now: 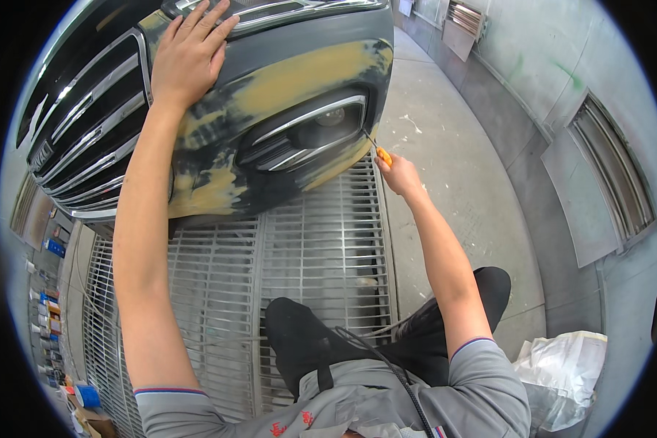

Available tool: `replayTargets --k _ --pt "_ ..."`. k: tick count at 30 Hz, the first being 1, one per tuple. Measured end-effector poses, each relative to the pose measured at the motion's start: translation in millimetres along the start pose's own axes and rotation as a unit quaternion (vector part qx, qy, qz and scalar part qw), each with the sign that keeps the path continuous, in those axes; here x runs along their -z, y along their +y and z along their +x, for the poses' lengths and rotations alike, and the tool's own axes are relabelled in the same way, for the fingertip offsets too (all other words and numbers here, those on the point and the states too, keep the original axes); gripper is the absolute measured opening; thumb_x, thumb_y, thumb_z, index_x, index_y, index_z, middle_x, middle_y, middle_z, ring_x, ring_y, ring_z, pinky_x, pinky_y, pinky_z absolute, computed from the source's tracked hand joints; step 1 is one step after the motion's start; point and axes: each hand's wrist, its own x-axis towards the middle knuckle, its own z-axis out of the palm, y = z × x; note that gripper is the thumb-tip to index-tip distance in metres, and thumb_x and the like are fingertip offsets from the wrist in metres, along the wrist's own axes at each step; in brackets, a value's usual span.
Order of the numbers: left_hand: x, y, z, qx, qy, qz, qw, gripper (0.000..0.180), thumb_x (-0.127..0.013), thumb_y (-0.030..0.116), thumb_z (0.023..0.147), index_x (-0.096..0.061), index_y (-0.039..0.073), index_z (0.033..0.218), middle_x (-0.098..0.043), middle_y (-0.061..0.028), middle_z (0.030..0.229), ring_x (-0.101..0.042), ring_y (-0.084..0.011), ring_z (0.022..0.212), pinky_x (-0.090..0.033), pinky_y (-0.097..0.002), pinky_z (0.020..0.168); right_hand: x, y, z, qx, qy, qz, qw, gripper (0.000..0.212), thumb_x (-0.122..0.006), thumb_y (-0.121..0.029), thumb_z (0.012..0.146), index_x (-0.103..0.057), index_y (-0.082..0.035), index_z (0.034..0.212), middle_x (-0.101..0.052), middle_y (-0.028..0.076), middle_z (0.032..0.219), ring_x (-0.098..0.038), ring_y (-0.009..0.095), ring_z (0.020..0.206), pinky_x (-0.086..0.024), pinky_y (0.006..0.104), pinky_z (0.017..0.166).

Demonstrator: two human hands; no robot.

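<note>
Head view, my only feed from out here: the left hand (pixel 188 62) lies spread on the bumper (pixel 292 82), clutching nothing, fingertips up on the headlight (pixel 270 16). The right hand (pixel 400 174) is closed around the orange handle of a thin tool (pixel 384 155), its tip right at the outer corner of the fog lamp (pixel 331 117). In behind the chrome trim (pixel 306 119) or merely against it? I can't tell. Here's my worry: push too hard and that tip could skid, scratching chrome or gouging the tan patches around it. Too much leverage at one corner might crack the trim. If the left palm slides, I'd expect the bumper to lose its steadying. Below, a dropped tool could slip through the grate (pixel 321 241); the cord (pixel 387 365) near the knees could snag.
</note>
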Motion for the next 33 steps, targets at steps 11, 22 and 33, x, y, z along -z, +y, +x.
replayTargets --k 11,22,33 --pt "0 0 0 -0.001 0.003 -0.002 1.000 0.048 -0.061 0.023 0.104 -0.061 0.032 0.151 -0.051 0.0086 0.164 -0.046 -0.0190 0.152 -0.036 -0.0437 0.125 23 -3 -13 0.041 0.003 0.033 0.999 0.046 -0.064 -0.046 0.104 -0.072 -0.011 0.132 -0.077 0.024 0.105 -0.073 0.045 0.103 -0.057 0.0506 0.089" --pt "-3 -2 -3 0.005 -0.008 0.003 1.000 0.048 -0.061 0.022 0.104 -0.061 0.031 0.151 -0.050 0.0081 0.165 -0.045 -0.0193 0.153 -0.035 -0.0435 0.126 47 5 -20 0.075 -0.015 0.014 0.997 0.048 -0.064 -0.050 0.103 -0.072 -0.013 0.132 -0.076 0.024 0.105 -0.072 0.046 0.104 -0.057 0.0521 0.089" --pt "-2 -2 -2 0.005 -0.019 0.023 1.000 0.050 -0.061 0.022 0.104 -0.061 0.033 0.153 -0.050 0.0085 0.166 -0.047 -0.0201 0.153 -0.035 -0.0431 0.126 37 21 -1 0.080 0.020 -0.020 0.996 0.043 -0.063 -0.047 0.104 -0.070 -0.017 0.134 -0.077 0.022 0.102 -0.073 0.045 0.100 -0.059 0.0529 0.085"
